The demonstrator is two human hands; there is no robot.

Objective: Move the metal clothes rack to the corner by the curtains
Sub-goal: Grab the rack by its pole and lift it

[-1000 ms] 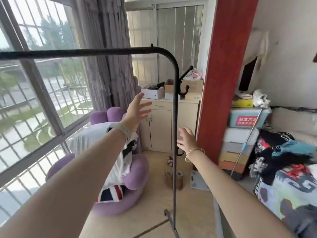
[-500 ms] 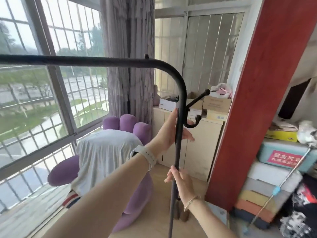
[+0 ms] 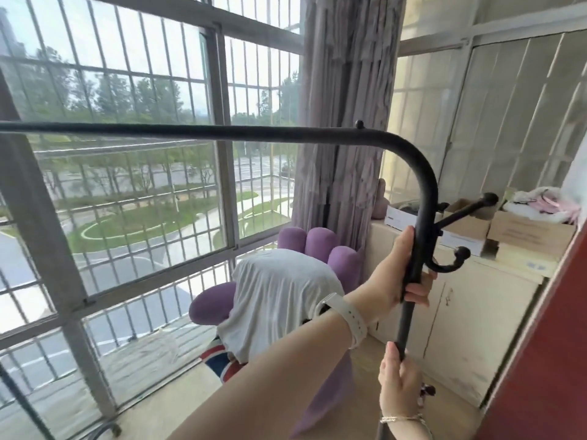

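The black metal clothes rack (image 3: 241, 132) runs as a horizontal bar across the view, then bends down into an upright post on the right with two knobbed hooks. My left hand (image 3: 401, 274), with a white watch on the wrist, is wrapped around the post just below the hooks. My right hand (image 3: 398, 384), wearing a thin bracelet, grips the same post lower down. The grey-purple curtains (image 3: 343, 100) hang in the corner behind the bar, between the barred window and the side window.
A purple hand-shaped chair (image 3: 313, 246) draped with a white cloth stands under the curtains. A cream cabinet (image 3: 470, 315) with cardboard boxes on top lines the right wall. A red pillar (image 3: 546, 360) is at far right. The barred window (image 3: 127, 185) fills the left.
Both hands reached forward from open air and closed on the rack's post. The view has moved closer to the window and the curtain corner.
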